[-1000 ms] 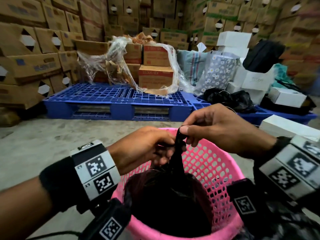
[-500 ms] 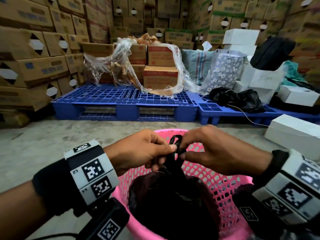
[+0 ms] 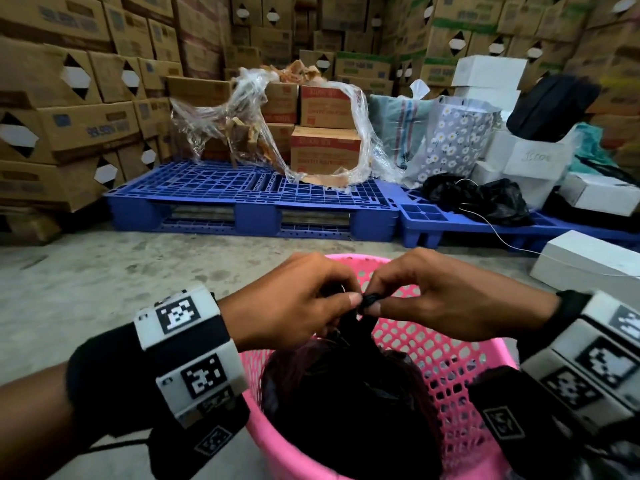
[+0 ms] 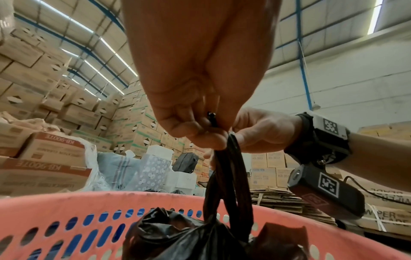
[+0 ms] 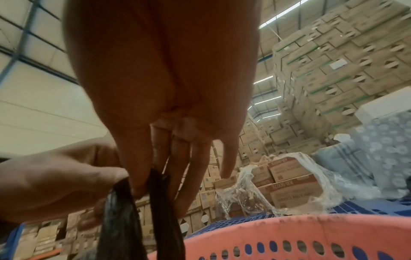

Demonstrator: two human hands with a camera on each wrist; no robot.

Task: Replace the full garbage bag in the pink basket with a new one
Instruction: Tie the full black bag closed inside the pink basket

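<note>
A pink perforated basket (image 3: 450, 362) stands on the concrete floor right below me, with a full black garbage bag (image 3: 346, 403) inside it. The bag's two twisted black handles (image 4: 229, 176) rise from the bag to a point above the basket. My left hand (image 3: 346, 301) pinches one handle end, and my right hand (image 3: 370, 304) pinches the other; the two hands meet fingertip to fingertip. In the right wrist view the handles (image 5: 155, 202) hang as two dark strands below the fingers, over the basket rim (image 5: 289, 228).
Blue plastic pallets (image 3: 249, 192) lie just beyond the basket, bearing cartons wrapped in clear film (image 3: 322, 147), fabric bags and a loose black bag (image 3: 485, 199). A white box (image 3: 588, 261) sits on the floor at right. Stacked cartons wall in the back and left.
My right hand has come down from holding the handle upright and closed in on the left hand. Both hands now pinch the handle ends together, lower over the basket.
</note>
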